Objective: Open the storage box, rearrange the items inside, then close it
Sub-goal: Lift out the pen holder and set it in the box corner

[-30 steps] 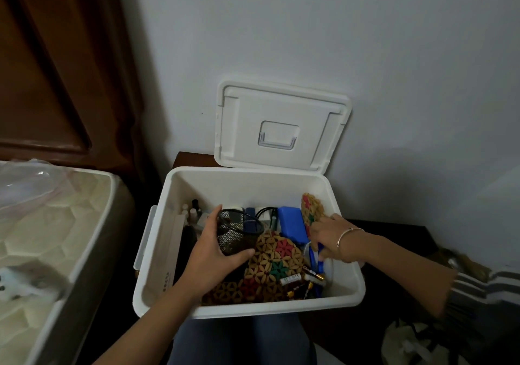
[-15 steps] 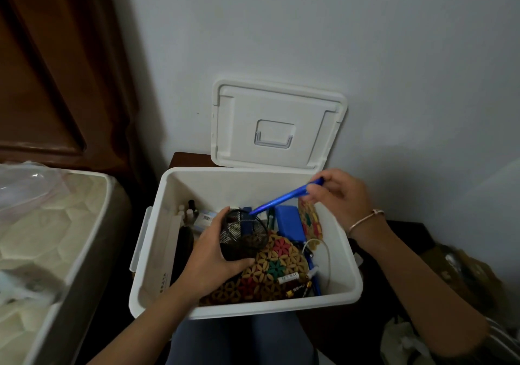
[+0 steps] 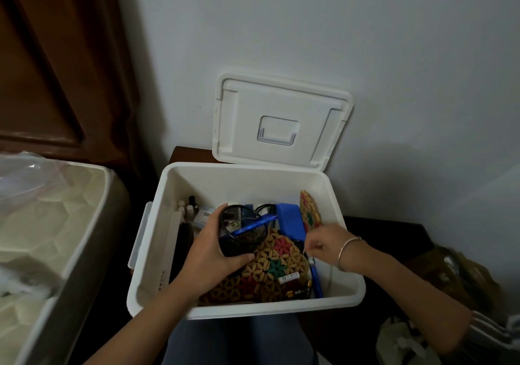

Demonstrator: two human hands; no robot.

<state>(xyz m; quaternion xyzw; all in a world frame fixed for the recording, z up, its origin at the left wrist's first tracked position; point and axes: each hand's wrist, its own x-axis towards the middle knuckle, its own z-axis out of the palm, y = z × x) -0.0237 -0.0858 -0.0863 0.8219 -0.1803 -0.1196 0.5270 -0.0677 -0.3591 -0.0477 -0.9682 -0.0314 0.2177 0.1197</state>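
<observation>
- Centre frame: the white storage box [image 3: 247, 309] stands open, and its lid [image 3: 281, 117] is propped upright against the wall just behind it, at upper centre.
- I see the left hand [image 3: 208, 252] wrapped round a black mesh pen cup [image 3: 239, 241], holding it tilted on top of the patterned woven mat [image 3: 273, 266] inside the box.
- The change: half a second ago the right hand held the blue pen [image 3: 253, 225] in the air above the box. The pen now lies slanted in the mouth of the cup.
- The right hand [image 3: 320, 248] has dropped to the right side of the interior, below the blue case [image 3: 289, 219]. Its fingers are curled, but I cannot tell whether they pinch anything.
- My reading: one loose item is now sorted into the cup, so the rearranging is under way. More small items lie at the lower right of the box, and the lid is not yet back on.
</observation>
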